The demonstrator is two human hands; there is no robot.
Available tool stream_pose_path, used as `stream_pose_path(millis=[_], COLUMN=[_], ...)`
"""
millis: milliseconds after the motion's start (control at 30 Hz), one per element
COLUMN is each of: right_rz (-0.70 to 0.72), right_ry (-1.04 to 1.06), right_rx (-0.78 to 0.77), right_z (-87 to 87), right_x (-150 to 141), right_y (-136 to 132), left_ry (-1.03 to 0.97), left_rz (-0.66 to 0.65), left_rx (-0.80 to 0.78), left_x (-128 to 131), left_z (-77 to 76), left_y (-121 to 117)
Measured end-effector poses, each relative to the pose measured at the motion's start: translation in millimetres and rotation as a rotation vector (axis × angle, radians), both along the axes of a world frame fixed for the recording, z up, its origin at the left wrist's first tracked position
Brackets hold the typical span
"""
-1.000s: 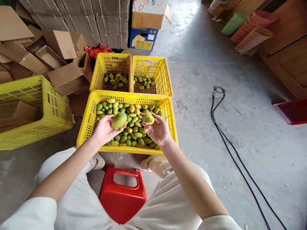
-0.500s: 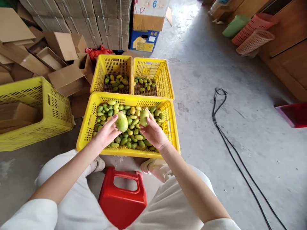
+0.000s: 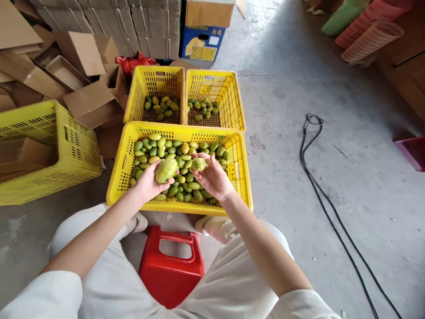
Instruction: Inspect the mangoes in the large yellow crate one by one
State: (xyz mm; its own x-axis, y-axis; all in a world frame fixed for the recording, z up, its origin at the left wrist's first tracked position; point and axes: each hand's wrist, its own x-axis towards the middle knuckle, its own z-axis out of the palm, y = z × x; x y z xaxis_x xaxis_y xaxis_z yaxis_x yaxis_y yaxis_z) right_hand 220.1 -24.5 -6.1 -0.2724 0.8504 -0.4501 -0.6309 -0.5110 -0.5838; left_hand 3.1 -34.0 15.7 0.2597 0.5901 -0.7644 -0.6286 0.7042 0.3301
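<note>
Above the large yellow crate (image 3: pixel 114 188), my left hand (image 3: pixel 150 181) cradles a big pale-green mango (image 3: pixel 166 170). To its right, my right hand (image 3: pixel 214 177) grips a smaller green mango (image 3: pixel 198 164) by fingers and thumb, one end facing me. Both fruits are held apart from each other over the many green and yellowish mangoes (image 3: pixel 186 186) in the crate. Behind it stand two smaller yellow crates, the left one (image 3: pixel 131 104) and the right one (image 3: pixel 234 99), each with several mangoes on the bottom.
A red plastic stool (image 3: pixel 171 279) is between my legs. At left, a yellow-green crate (image 3: pixel 79 150) holds cardboard, with loose cardboard boxes (image 3: pixel 88 102) behind. A blue carton (image 3: pixel 202 42) stands at the back. Black cable (image 3: pixel 314 184) lies on the floor at right, below plastic baskets (image 3: pixel 372 42).
Both mangoes have been turned in my hands; the left one now lies more sideways and the right one shows its end. The view has tilted slightly downward.
</note>
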Motion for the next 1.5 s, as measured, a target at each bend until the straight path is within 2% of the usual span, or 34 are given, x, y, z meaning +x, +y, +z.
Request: stream_pose_path(millis=[267, 467, 600, 700, 833, 1067, 1267, 1500], right_rz=[-0.100, -0.206, -0.218, -0.213, -0.188, -0.094, -0.153, -0.244], right_ry=[-0.048, -0.030, -0.050, -0.030, 0.030, 0.120, 0.150, 0.118], right_rx=[0.051, 0.004, -0.033, -0.035, -0.047, -0.088, -0.265, -0.581], right_z=[-16.1, -25.4, -29.7, -27.8, -22.2, -17.7, -15.0, -19.8], right_x=[4.4, 6.9, 8.2, 8.1, 8.7, 13.6, 9.8, 8.7], right_y=[4.5, 8.9, 10.5, 10.5, 10.0, 9.9, 10.5, 13.0], left_ry=[0.077, 0.075, 0.093, 0.104, 0.075, 0.059, -0.005, 0.073], left_rz=[0.059, 0.211, 0.288, 0.280, 0.218, 0.241, 0.248, 0.227], left_rx=[0.045, 0.089, 0.174, 0.210, 0.212, 0.151, 0.035, 0.040], left_x=[-1.8, 0.6, 0.8, -0.6, 0.0, 6.2, 7.0, 9.4], left_z=[-16.3, -20.4, -25.6, -28.7, -24.7, -9.5, 1.8, -9.1], left_y=[4.5, 7.7, 7.4, 7.4, 7.1, 5.3, 6.6, 5.4])
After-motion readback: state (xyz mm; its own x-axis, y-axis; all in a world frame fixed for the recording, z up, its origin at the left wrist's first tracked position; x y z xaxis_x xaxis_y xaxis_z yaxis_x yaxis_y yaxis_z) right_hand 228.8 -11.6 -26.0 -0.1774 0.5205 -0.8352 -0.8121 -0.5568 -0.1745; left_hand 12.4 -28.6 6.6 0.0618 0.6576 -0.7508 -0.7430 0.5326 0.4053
